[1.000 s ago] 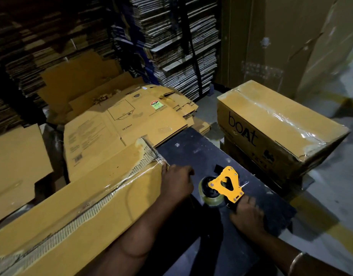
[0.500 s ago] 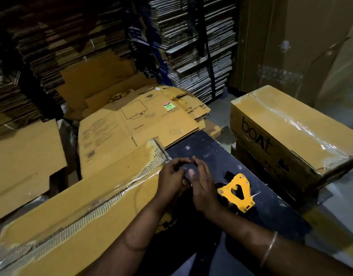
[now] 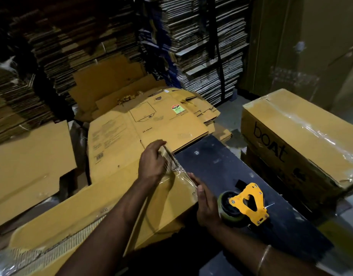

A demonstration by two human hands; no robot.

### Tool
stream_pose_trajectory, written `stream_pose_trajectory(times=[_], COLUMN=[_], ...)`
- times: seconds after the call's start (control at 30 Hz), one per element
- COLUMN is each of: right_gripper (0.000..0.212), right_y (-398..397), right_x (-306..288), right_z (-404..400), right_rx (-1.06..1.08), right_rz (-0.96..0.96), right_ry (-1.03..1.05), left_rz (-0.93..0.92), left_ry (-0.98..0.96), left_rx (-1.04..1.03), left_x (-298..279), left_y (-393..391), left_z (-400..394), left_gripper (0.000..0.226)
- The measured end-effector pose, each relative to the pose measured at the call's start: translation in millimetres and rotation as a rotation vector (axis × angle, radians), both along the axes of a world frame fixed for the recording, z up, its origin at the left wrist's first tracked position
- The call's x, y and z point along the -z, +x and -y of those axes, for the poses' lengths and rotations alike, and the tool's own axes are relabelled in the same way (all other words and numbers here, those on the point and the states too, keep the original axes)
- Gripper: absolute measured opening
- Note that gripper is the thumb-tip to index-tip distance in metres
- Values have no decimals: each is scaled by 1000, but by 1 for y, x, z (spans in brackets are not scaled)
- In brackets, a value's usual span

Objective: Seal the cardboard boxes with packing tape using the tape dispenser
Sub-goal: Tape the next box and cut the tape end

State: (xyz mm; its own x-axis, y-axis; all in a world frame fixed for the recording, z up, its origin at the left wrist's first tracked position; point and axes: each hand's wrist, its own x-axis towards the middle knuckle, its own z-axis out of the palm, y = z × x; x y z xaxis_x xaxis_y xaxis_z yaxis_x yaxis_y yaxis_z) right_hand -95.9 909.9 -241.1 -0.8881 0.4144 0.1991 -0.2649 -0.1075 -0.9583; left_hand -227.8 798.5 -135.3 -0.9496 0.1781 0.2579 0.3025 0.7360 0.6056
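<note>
long cardboard box (image 3: 103, 222) lies at the worktop's (image 3: 227, 168) left edge, its far end taped. left hand (image 3: 152, 165) curled over that end corner, pressing tape. right hand (image 3: 206, 204) flat, fingers together, against the box's end face. yellow tape dispenser (image 3: 249, 206) rests on the worktop beside the right hand, ungripped.

The left hand (image 3: 153, 166) is motion-blurred, its fingers (image 3: 160, 145) indistinct. The long box (image 3: 115, 214) runs off the lower left edge. The right hand (image 3: 206, 204) hides part of the tape roll (image 3: 228, 211).
</note>
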Motion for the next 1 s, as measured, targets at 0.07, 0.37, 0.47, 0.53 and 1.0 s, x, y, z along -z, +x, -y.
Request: stream_pose_trajectory(times=[0.07, 0.37, 0.47, 0.53, 1.0], right_gripper=[41, 63, 60, 46, 64], right_y=[-2, -5, -4, -7, -6], right_x=[3, 13, 16, 19, -43], right_z=[2, -1, -5, -17, -5], right_rx=[17, 81, -6, -128, -332], right_rz=[-9, 82, 129, 243, 489], right_ry=[-26, 83, 71, -34, 472], left_rz=[-8, 151, 174, 215, 229], left_ry=[-143, -204, -194, -188, -253], left_rx=[50, -81, -85, -112, -207], left_x=[5, 30, 25, 21, 23], left_y=[-20, -54, -55, -53, 1], left_z=[3, -5, -6, -3, -16], left_gripper=[45, 36, 30, 27, 15])
